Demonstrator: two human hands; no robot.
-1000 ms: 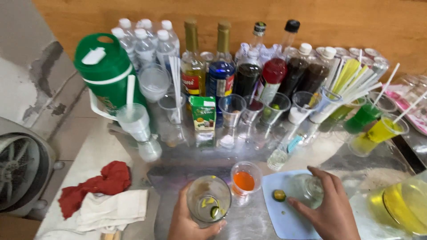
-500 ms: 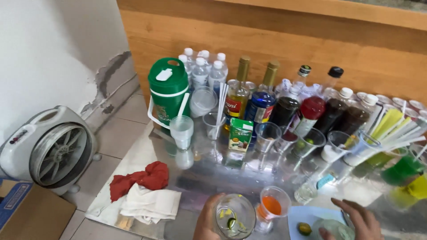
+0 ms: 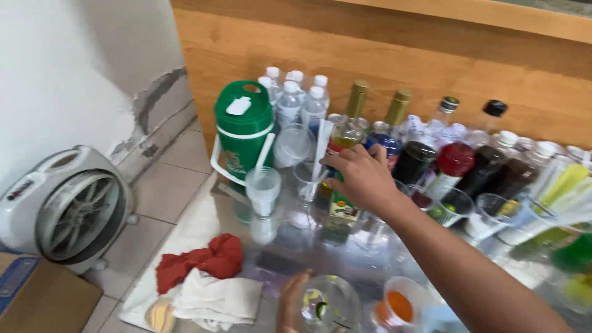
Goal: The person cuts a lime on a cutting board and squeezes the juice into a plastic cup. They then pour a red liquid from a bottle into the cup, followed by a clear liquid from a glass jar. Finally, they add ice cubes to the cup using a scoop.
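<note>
— What lay at the far left?

— A fan (image 3: 68,209) on the floor, then a green jug (image 3: 244,126) at the back of the surface (image 3: 290,259).

— And your hands?

— My left hand (image 3: 291,302) was wrapped round a clear glass (image 3: 330,305) at the near edge. My right hand (image 3: 361,179) reached further back, fingers partly spread over a bottle (image 3: 345,132) standing upright just behind it; I couldn't tell whether it gripped anything.

You face a wooden panel wall (image 3: 382,55); at your left, a white plaster wall (image 3: 74,74) with cracked patches, a tiled floor (image 3: 166,185), a white fan (image 3: 68,206) and a cardboard box (image 3: 37,296).
</note>
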